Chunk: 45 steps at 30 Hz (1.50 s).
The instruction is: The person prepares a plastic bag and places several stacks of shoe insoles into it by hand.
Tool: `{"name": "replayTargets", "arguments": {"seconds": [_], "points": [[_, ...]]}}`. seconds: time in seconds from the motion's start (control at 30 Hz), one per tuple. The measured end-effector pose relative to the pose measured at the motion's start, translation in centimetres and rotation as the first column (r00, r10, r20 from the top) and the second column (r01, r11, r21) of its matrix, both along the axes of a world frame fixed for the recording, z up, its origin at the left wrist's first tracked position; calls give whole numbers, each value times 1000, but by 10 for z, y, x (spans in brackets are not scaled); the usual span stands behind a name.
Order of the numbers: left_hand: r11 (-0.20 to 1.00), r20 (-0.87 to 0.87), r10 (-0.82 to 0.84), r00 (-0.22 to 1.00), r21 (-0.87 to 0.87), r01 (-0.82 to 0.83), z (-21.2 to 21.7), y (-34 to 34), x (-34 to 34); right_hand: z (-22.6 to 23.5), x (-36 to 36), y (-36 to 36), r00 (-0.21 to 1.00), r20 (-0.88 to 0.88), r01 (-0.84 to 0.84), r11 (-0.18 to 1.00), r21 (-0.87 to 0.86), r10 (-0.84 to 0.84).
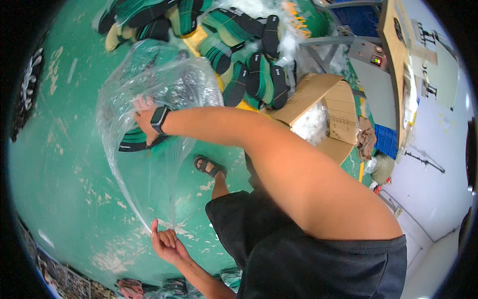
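Observation:
A large clear plastic bag (169,82) spreads over the green floor at the left, its side stretched down toward me. My left hand (168,244) is closed on the bag's edge, pinching it low in the picture. My right hand (145,119), a black watch on its wrist, reaches into the crumpled plastic with fingers stretched apart. Right below that palm lies a green and black layered bundle (133,140), which looks like stacked insoles. It is partly covered by the film and the hand, so whether the fingers touch it is unclear.
Several similar green, black and tan bundles (246,82) are piled at the top, beside yellow floor tape. An open cardboard box (343,112) holds white material. A metal-framed workbench (371,62) stands at upper right. My sandaled foot (209,166) is near the bag.

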<state>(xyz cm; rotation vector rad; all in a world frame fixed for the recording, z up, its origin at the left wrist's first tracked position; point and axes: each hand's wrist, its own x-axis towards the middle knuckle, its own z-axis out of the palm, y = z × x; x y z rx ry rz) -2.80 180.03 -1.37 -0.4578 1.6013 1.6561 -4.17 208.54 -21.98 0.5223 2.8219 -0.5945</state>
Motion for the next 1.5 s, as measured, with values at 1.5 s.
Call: {"name": "replayTargets", "arguments": {"seconds": [1.5], "points": [[876, -39, 225, 974, -429, -220, -20, 81, 26, 18, 173, 128, 973, 211, 172, -316, -933, -93]]}}
